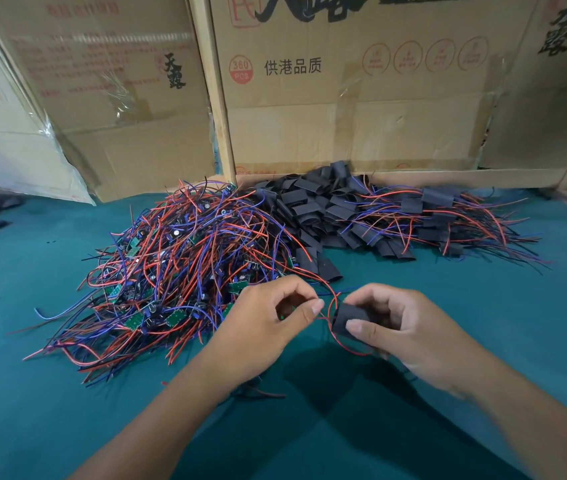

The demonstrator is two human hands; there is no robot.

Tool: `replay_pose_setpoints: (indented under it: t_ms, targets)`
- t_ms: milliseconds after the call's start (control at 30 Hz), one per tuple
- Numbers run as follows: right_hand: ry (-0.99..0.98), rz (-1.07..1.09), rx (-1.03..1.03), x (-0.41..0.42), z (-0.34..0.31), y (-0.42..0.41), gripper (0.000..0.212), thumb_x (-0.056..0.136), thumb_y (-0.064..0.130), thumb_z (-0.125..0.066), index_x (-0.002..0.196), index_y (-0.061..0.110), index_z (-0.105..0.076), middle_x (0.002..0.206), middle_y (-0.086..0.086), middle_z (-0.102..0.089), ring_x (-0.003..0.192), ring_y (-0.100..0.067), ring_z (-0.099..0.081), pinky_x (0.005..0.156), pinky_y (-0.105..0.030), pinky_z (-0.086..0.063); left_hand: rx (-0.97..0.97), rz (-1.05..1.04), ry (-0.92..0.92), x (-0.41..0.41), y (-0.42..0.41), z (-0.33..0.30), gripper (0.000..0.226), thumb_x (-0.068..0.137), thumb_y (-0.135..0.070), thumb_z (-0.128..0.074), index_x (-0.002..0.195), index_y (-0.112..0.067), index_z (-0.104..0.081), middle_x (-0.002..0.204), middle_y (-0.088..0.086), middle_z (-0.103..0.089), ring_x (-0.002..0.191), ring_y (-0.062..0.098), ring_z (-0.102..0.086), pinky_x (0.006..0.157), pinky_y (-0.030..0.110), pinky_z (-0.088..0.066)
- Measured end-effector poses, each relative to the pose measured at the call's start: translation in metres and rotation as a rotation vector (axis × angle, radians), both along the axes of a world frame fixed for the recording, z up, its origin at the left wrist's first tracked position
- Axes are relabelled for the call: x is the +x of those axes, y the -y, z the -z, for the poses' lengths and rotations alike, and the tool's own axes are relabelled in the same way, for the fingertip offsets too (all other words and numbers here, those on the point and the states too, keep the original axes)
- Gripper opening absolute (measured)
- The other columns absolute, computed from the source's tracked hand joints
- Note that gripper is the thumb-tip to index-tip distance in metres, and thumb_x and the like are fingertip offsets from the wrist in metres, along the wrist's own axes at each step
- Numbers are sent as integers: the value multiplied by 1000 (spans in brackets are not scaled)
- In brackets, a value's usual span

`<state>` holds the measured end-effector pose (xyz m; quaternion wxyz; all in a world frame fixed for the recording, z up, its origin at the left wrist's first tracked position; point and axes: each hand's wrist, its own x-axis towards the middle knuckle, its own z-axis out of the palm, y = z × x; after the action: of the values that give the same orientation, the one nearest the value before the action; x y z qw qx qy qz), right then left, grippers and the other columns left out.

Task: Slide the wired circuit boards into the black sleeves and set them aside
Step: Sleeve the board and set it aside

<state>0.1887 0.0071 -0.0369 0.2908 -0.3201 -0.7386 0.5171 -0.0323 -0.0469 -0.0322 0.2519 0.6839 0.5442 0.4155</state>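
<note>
On the green surface [50,393], a tangled pile of wired circuit boards [171,271] lies left of the black sleeve [346,318] held up front. Just left of that sleeve, the left hand [268,327] has its fingers [313,308] curled, pinching red wire [335,299] that loops to the sleeve. The right hand [403,334] pinches the sleeve itself between thumb and fingers. Behind the sleeve lies a heap of empty sleeves [323,209]; farther right, finished sleeved boards [448,216].

Soft even light, warped edges
</note>
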Motion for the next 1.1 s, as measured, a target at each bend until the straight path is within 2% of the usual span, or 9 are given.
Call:
replay_pose_setpoints:
  t_ms: [100, 233, 400, 500, 567, 633, 800, 967, 1100]
  targets:
    - [17, 73, 63, 6, -12, -9, 13, 89, 8, -71, 97, 18, -67, 83, 7, -70, 68, -2, -57, 62, -15, -43, 137, -130, -215, -3, 0, -2, 8, 96, -29, -63, 102, -24, -65, 98, -13, -65, 94, 9, -59, 88, 34, -48]
    - [135, 215, 143, 14, -37, -48, 16, 86, 13, -75, 95, 24, -68, 84, 4, -72, 68, -7, -59, 64, -31, -46, 288, -206, -348, -5, 1, -4, 25, 95, -33, -58, 117, -21, -62, 120, -13, -56, 116, 7, -49, 104, 24, -35]
    - [483, 438, 476, 28, -70, -140, 10, 94, 26, -67, 102, 28, -62, 105, 2, -68, 95, -16, -62, 77, -29, -40, 322, -53, -546, 2, -1, 1, 30, 95, -38, -51, 110, -16, -66, 113, -4, -63, 107, 19, -58, 96, 34, -42]
    - [683, 584, 498, 37, -82, -187, 22, 98, 30, -60, 118, 21, -60, 116, -9, -66, 96, -26, -57, 81, -32, -40, 307, 77, -625, 4, -2, 8, 25, 98, -38, -50, 102, -19, -65, 103, -4, -62, 97, 17, -57, 89, 31, -42]
    - [903, 747, 532, 30, -83, -197, 35, 99, 35, -56, 128, 15, -54, 119, -15, -64, 106, -33, -57, 91, -41, -43, 278, 112, -671, 3, -1, 11, 24, 100, -41, -47, 89, -22, -58, 89, -7, -55, 84, 14, -50, 75, 30, -42]
    - [915, 841, 620, 2, -79, -184, 39, 98, 35, -55, 128, 11, -54, 119, -16, -64, 112, -36, -58, 96, -44, -45, 185, 138, -718, 2, -1, 12, 31, 102, -47, -42, 81, -25, -47, 80, -8, -48, 74, 16, -44, 66, 35, -38]
    - [671, 248, 671, -107, -47, -105, 13, 98, 24, -52, 91, 20, -63, 91, -1, -65, 83, -24, -61, 73, -38, -51, 69, 183, -779, 5, 1, 13, 32, 99, -52, -42, 93, -23, -56, 91, 3, -68, 85, 28, -59, 68, 40, -43]
    - [516, 139, 460, -155, -44, -88, 16, 97, 29, -59, 87, 17, -65, 75, -4, -68, 64, -23, -61, 58, -35, -47, 49, 140, -831, -1, 1, 12, 33, 100, -49, -41, 100, -21, -59, 88, 9, -68, 84, 36, -61, 71, 43, -50]
    - [546, 123, 418, -161, -25, -75, 21, 95, 37, -63, 89, 17, -66, 70, 0, -64, 61, -17, -57, 60, -33, -44, 52, 170, -869, 4, 2, 13, 33, 101, -46, -41, 101, -20, -60, 89, 14, -68, 85, 40, -61, 69, 42, -48]
